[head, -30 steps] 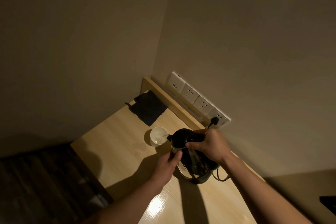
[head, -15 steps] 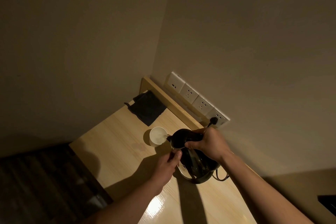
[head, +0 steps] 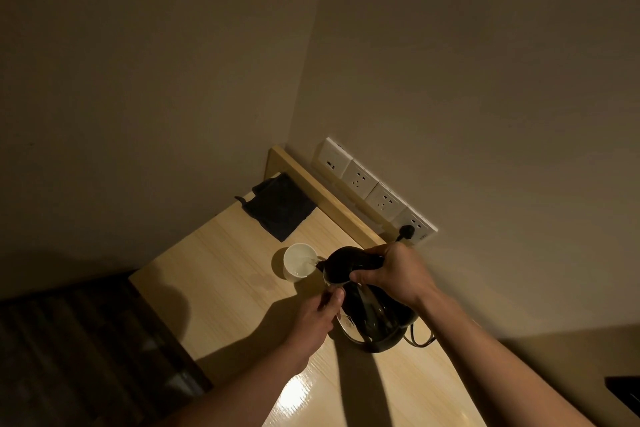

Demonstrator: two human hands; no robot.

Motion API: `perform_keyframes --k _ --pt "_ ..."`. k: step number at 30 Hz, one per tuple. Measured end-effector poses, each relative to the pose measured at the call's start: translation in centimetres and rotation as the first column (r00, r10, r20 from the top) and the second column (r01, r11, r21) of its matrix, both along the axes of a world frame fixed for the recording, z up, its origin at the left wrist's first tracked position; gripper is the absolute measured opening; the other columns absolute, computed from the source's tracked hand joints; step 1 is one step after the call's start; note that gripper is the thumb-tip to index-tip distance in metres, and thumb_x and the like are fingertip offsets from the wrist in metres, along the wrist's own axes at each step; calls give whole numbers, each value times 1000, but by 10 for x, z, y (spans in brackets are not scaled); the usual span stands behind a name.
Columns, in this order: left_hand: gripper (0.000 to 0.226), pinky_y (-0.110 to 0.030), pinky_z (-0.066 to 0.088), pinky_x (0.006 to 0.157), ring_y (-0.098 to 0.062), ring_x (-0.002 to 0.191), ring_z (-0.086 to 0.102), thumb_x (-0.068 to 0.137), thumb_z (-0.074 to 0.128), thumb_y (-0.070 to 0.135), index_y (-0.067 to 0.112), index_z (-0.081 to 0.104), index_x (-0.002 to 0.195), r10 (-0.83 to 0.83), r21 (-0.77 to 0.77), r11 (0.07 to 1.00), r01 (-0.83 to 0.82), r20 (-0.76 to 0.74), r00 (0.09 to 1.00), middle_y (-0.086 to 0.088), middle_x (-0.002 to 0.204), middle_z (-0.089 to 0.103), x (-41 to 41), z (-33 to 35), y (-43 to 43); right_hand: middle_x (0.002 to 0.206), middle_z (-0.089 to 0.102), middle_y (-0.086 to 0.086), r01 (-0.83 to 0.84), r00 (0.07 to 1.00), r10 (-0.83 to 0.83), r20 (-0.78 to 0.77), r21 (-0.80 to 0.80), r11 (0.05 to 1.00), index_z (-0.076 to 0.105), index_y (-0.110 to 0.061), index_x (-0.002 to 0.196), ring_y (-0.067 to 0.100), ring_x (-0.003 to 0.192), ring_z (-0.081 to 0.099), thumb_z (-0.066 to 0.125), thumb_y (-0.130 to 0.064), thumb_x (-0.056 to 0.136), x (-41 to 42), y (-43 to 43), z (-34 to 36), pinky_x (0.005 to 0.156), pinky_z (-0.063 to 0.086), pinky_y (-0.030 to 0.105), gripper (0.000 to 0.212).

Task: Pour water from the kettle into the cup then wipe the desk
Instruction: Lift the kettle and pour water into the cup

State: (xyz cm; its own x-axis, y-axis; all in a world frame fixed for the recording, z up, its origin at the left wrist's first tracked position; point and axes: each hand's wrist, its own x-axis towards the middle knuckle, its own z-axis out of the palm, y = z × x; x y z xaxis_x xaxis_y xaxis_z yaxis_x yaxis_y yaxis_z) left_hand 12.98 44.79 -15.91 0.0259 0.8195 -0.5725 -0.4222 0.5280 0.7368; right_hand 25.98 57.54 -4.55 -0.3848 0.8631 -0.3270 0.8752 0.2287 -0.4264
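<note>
A dark kettle [head: 341,263] is tilted with its spout over a white cup [head: 298,263] that stands on the light wooden desk [head: 221,281]. Water shows inside the cup. My right hand [head: 394,274] grips the kettle's handle from above. My left hand [head: 317,319] rests against the kettle's lower side, fingers curled on it. A dark cloth [head: 280,206] lies flat at the desk's far corner, beyond the cup.
The kettle's round base [head: 384,340] sits under the kettle's rear, its cord [head: 420,340] trailing right. A row of white wall sockets [head: 374,192] holds a black plug [head: 406,230]. The desk's left edge drops to a dark floor [head: 69,357].
Both hands and the kettle have stayed nearly still, with the kettle still tipped at the cup. The view has only shifted slightly.
</note>
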Motion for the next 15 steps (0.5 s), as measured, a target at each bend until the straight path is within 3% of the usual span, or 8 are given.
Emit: perform_keyframes --k 3,8,10,12,15 --pt "77 -49 46 117 -22 127 64 72 68 77 27 67 130 1 2 1000 -1 -6 1000 -3 128 72 -1 -2 0 107 78 -4 6 1000 -6 0 -1 1000 73 -20 122 9 89 74 83 -46 83 -1 0 0 77 64 27 48" --pt "59 -45 46 117 -19 127 63 83 63 63 26 68 128 -20 -14 1000 19 -28 999 -2 128 72 -2 0 0 107 77 -3 19 1000 -19 7 11 1000 72 -18 124 11 89 73 83 -47 82 1 -3 -4 73 59 21 52" --pt "40 -40 47 114 -16 125 63 93 62 56 31 68 123 -35 -20 999 33 -58 998 0 126 72 -2 -1 0 106 77 -4 19 1000 -19 -7 21 1000 72 -19 124 11 90 72 83 -48 82 2 -5 -7 75 60 23 53" --pt "24 -33 50 106 -13 120 65 99 60 49 34 69 116 -35 -8 999 34 -100 994 3 121 74 -4 0 0 109 77 -4 34 999 -33 -43 24 999 72 -19 125 11 92 72 84 -47 81 5 -7 -9 77 61 24 53" --pt "23 -18 50 87 -7 115 66 100 64 41 29 72 118 -9 54 998 20 -193 981 7 114 76 -5 4 1 114 77 -6 72 985 -74 -158 -15 997 71 -21 128 9 98 72 85 -43 82 19 -16 -14 81 62 25 53"
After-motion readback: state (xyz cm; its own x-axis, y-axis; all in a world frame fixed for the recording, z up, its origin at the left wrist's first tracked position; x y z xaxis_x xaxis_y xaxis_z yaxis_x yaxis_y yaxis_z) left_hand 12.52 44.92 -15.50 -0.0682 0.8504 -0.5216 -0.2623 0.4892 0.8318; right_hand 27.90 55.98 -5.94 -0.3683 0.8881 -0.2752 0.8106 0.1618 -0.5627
